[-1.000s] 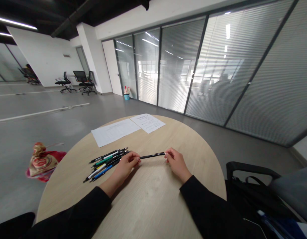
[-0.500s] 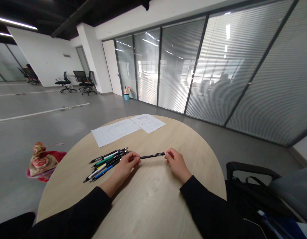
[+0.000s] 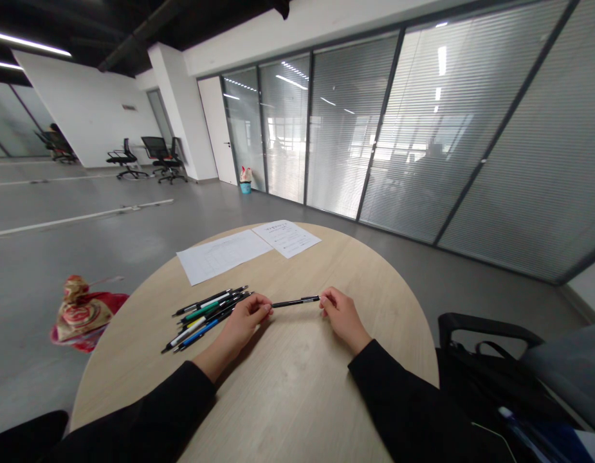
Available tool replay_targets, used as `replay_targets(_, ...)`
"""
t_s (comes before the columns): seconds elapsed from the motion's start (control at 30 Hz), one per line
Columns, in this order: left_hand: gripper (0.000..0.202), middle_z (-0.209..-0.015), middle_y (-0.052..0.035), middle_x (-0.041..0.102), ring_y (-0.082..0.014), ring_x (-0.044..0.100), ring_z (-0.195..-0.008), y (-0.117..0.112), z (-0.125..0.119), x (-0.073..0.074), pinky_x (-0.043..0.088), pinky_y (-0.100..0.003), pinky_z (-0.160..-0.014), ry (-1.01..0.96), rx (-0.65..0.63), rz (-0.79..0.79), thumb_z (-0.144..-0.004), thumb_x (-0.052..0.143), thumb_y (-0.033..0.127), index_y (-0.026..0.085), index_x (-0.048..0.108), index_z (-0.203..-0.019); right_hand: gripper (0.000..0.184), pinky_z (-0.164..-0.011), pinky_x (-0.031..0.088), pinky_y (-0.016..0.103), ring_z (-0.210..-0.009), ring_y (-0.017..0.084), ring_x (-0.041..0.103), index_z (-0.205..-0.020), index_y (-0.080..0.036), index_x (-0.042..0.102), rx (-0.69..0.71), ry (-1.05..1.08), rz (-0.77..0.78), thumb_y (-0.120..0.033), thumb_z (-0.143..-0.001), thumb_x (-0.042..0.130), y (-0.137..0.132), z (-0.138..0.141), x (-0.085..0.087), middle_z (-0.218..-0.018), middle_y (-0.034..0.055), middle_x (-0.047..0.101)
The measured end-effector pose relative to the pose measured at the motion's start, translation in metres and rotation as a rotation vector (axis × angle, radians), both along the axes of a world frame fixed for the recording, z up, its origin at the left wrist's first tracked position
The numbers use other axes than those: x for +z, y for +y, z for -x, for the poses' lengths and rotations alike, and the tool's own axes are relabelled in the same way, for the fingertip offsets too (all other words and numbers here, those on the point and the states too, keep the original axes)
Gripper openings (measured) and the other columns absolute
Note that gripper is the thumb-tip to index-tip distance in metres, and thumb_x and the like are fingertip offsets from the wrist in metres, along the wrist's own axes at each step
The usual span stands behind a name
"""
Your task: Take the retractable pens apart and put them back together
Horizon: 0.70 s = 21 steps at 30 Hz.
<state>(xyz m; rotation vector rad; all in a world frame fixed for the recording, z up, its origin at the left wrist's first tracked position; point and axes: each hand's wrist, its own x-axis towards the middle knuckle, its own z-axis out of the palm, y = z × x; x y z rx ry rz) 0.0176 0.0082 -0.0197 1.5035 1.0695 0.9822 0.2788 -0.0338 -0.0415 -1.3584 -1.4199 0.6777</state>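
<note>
A slim black pen (image 3: 296,301) is held level at lower centre of the frame, its ends pinched in the narrow grips of the left hand (image 3: 246,325) and right hand (image 3: 343,318). Just beside the left hand, a loose pile of black, green, white and blue pens (image 3: 208,318) rests on the round pale-wood surface (image 3: 297,386); two white printed sheets (image 3: 222,256) lie toward its far edge.

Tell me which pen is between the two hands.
The slim black pen, its ends at the fingertips of the left hand and right hand; the other pens lie bunched beside the left hand, some with green, white or blue barrels.
</note>
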Motion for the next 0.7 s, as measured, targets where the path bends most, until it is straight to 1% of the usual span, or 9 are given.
replay_targets(0.2,0.032,-0.067,-0.0017,0.065,-0.0165,0.055,-0.062,-0.0031,-0.0015,0.0043,0.039,-0.027,-0.061,0.005,0.009,0.002,-0.073,0.075,0.046,0.017,0.065,-0.081,0.02,-0.061,0.045,0.026,-0.059,0.015,0.059,-0.078,-0.021,0.058,0.004,-0.021,0.003,-0.034,-0.092,0.052,-0.0014,0.0003,0.0036,-0.07,-0.0011,0.064)
replay_targets(0.37,0.034,-0.066,-0.0008,0.064,-0.0156,0.054,-0.06,-0.0033,-0.0014,0.0042,0.038,-0.026,-0.061,-0.002,-0.006,0.007,-0.072,0.075,0.048,0.017,0.064,-0.08,0.021,-0.06,0.045,0.026,-0.058,0.014,0.058,-0.078,-0.021,0.058,0.002,-0.019,0.0,-0.035,-0.093,0.051,-0.0006,0.0,0.0027,-0.071,-0.001,0.065)
replay_targets(0.5,0.033,-0.069,-0.0018,0.066,-0.0162,0.055,-0.062,-0.0023,-0.001,0.0035,0.04,-0.027,-0.062,-0.007,0.0,0.008,-0.072,0.076,0.046,0.017,0.065,-0.081,0.021,-0.06,0.045,0.026,-0.058,0.015,0.059,-0.078,-0.021,0.058,0.002,-0.023,0.001,-0.035,-0.093,0.051,-0.0006,-0.0001,0.003,-0.07,-0.0013,0.064)
replay_targets(0.7,0.031,-0.066,-0.0008,0.063,-0.0161,0.053,-0.061,-0.0025,-0.0013,0.0041,0.037,-0.027,-0.06,-0.003,0.0,-0.01,-0.073,0.075,0.046,0.017,0.065,-0.079,0.02,-0.059,0.045,0.027,-0.058,0.016,0.059,-0.078,-0.022,0.058,-0.008,-0.005,-0.001,-0.036,-0.091,0.052,-0.0008,0.0008,0.0044,-0.068,-0.0015,0.062)
